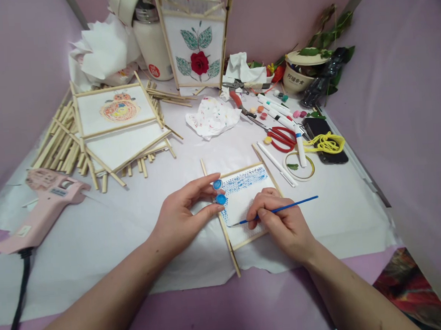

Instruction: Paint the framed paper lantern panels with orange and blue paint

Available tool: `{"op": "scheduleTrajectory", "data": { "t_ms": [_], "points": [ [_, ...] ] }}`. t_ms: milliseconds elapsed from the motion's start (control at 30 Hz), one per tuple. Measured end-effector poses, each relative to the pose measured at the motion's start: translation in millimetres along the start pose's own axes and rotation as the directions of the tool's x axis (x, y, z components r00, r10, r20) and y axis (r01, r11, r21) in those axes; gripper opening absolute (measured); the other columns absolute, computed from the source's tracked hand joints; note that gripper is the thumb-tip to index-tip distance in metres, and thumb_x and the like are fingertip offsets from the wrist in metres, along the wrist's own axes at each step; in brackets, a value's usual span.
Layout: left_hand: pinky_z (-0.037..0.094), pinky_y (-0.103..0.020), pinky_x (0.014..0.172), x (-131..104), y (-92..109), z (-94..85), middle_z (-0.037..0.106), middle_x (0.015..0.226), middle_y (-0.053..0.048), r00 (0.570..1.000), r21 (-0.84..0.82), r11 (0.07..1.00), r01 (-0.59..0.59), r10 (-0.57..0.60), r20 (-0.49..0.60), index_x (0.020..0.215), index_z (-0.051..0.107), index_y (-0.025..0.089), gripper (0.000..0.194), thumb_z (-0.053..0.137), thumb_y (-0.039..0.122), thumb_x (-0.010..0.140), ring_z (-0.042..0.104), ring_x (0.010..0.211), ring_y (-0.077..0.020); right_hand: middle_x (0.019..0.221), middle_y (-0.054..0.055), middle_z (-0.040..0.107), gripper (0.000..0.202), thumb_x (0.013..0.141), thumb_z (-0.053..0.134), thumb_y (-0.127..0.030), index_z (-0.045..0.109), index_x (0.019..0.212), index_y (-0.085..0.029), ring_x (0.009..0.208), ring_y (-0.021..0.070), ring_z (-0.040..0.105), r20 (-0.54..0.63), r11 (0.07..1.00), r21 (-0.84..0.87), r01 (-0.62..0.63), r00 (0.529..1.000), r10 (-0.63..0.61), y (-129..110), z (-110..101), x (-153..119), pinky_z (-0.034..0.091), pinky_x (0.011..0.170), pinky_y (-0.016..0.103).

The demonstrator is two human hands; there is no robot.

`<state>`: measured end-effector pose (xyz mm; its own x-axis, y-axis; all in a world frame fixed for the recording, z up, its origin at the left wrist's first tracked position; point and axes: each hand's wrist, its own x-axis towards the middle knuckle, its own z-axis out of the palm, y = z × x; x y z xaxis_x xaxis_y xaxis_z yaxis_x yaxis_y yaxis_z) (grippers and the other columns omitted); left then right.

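White sheet (349, 197), panel (241, 201) beneath right hand (282, 222).

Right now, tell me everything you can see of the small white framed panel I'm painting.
The small white panel looks like paper or cloth, framed with pale wooden sticks, the left one running past both corners. It lies on the white table covering. Blue dabs, darker toward the top edge, form an upper band and run down the left side. The left hand holds two round blue paint pots at its left edge; the right hand covers part of its right side, the blue paintbrush's tip at lower left.
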<state>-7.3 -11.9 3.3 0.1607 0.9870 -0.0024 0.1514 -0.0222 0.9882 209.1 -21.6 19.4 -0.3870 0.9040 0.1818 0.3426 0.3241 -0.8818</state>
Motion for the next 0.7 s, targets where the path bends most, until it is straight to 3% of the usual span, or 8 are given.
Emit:
{"op": "scheduleTrajectory", "data": {
  "t_ms": [133, 333, 533, 700],
  "points": [
    [0.054, -0.034, 0.096, 0.1, -1.0, -0.1, 0.073, 0.100, -0.003, 1.000, 0.001, 1.000, -0.008, 0.008, 0.004, 0.125, 0.061, 0.025, 0.051, 0.076, 0.018, 0.077, 0.068, 0.100, -0.0197, 0.070, -0.002, 0.069, 0.024, 0.089, 0.041, -0.016, 0.063, 0.079, -0.021, 0.068, 0.0149, 0.059, -0.038, 1.000, -0.014, -0.008, 0.999, 0.008, -0.7, -0.3, 0.2, 0.037, 0.079, 0.038],
    [0.054, -0.034, 0.096, 0.6, -0.8, 0.1, 0.072, 0.099, -0.002, 1.000, 0.011, 1.000, -0.004, 0.004, -0.001, 0.125, 0.061, 0.024, 0.050, 0.075, 0.018, 0.077, 0.068, 0.099, -0.0191, 0.064, -0.003, 0.066, 0.024, 0.087, 0.041, -0.015, 0.061, 0.075, -0.021, 0.063, 0.0140, 0.057, 0.028, 1.000, -0.011, 0.013, 1.000, -0.012, -1.7, -0.6, 0.5, 0.037, 0.079, 0.038],
    [0.054, -0.038, 0.096, 0.4, 0.1, -0.1, 0.073, 0.099, -0.003, 1.000, 0.010, 1.000, 0.001, -0.001, -0.001, 0.125, 0.062, 0.024, 0.051, 0.076, 0.019, 0.076, 0.068, 0.099, -0.0211, 0.071, -0.002, 0.070, 0.024, 0.088, 0.041, -0.016, 0.063, 0.080, -0.022, 0.068, 0.0152, 0.059, -0.006, 0.999, -0.035, -0.005, 1.000, 0.005, -2.8, -0.5, -0.4, 0.037, 0.079, 0.039],
    [0.054, -0.038, 0.097, -0.1, 0.4, 0.6, 0.073, 0.099, -0.003, 1.000, 0.010, 1.000, 0.000, 0.001, -0.008, 0.124, 0.062, 0.025, 0.050, 0.076, 0.019, 0.076, 0.069, 0.099, -0.0209, 0.061, -0.003, 0.064, 0.025, 0.086, 0.040, -0.015, 0.060, 0.073, -0.021, 0.059, 0.0134, 0.055, 0.021, 1.000, 0.004, 0.009, 1.000, -0.009, -2.9, -1.1, -1.1, 0.037, 0.078, 0.039]
  ]
}}
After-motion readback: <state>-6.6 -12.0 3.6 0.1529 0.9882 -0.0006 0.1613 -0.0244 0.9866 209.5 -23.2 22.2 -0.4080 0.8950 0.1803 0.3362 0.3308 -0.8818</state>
